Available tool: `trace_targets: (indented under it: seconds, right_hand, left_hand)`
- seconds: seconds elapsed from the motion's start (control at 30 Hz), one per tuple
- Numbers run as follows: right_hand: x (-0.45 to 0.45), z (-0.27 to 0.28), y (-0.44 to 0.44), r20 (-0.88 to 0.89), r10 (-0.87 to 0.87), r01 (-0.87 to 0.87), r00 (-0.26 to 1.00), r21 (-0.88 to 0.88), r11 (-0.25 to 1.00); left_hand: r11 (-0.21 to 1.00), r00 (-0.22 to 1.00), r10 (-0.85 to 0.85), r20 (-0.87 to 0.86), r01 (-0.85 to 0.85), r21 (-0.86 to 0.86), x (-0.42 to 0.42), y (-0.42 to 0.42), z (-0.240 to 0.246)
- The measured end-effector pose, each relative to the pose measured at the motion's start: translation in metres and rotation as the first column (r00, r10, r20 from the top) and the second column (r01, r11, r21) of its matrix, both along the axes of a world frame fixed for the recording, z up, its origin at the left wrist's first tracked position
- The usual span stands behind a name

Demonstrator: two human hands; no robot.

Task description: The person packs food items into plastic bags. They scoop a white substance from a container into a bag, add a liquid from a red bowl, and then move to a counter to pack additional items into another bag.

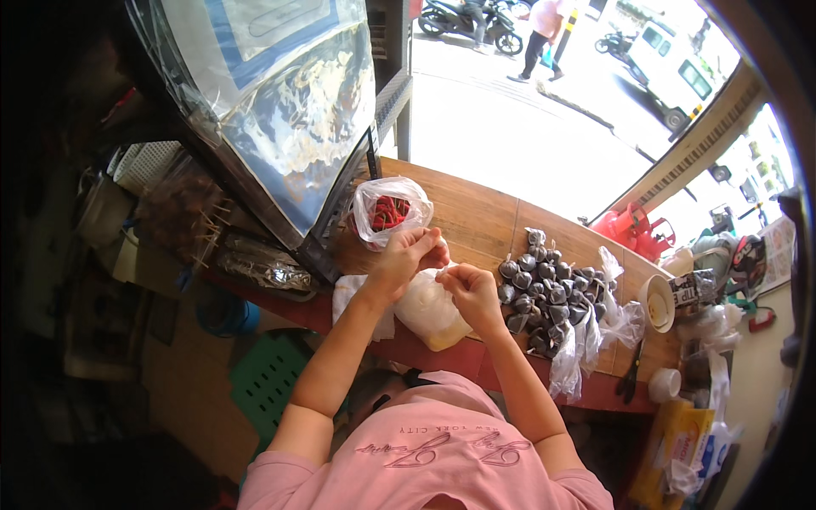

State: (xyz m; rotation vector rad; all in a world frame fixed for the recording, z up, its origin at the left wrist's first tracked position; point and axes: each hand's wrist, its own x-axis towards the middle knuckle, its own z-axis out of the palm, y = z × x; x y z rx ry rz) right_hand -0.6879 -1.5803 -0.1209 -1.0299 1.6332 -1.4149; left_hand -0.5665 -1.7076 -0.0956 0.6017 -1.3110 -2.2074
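Observation:
My left hand (pixel 408 258) and my right hand (pixel 472 296) are raised close together, fingertips pinched, above a whitish plastic bag (pixel 433 312) at the table's near edge. The fingers seem to pinch something small and thin, perhaps clear plastic; it is too fine to make out. Just beyond my left hand stands an open plastic bag (pixel 398 191) of red chili peppers (pixel 389 212). A white cloth (pixel 347 299) lies left of the whitish bag. To the right of my right hand sits a pile of small knotted bags (pixel 548 287) with dark contents.
Clear plastic bags (pixel 574 363) hang over the edge of the wooden table (pixel 459 197). Scissors (pixel 631 376) and a round white container (pixel 656 304) lie at the right. A covered display case (pixel 306 115) rises at the left, above a green plastic chair (pixel 271 379). Red tanks (pixel 628 229) stand beyond the table.

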Motion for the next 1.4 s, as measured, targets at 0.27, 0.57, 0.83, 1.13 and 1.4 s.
trace_targets:
  seconds: [0.27,0.57,0.83,1.13,1.4]
  right_hand:
    - [-0.005,0.006,-0.002,0.069,0.002,-0.008,0.998,0.092,0.996]
    - [-0.037,0.031,-0.024,0.322,0.205,-0.326,0.924,0.385,0.863]
    - [0.018,0.022,-0.004,-0.786,-0.235,-0.013,0.571,-0.295,0.955]
    - [-0.009,0.010,-0.008,0.327,0.039,-0.117,0.944,0.222,0.968]
    - [-0.006,0.011,-0.005,0.296,0.051,-0.103,0.954,0.163,0.981]
  left_hand:
    - [0.544,0.970,0.192,0.150,0.022,-0.839,0.020,0.007,-0.030]
    - [-0.217,0.920,0.351,-0.177,-0.104,-0.971,0.025,0.022,-0.020]
    - [0.421,0.910,0.380,0.167,-0.010,-0.907,0.025,0.019,-0.033]
    - [0.172,0.846,0.533,-0.014,-0.125,-0.977,0.025,0.032,-0.029]
    - [0.139,0.843,0.537,-0.031,-0.124,-0.983,0.026,0.040,-0.015]
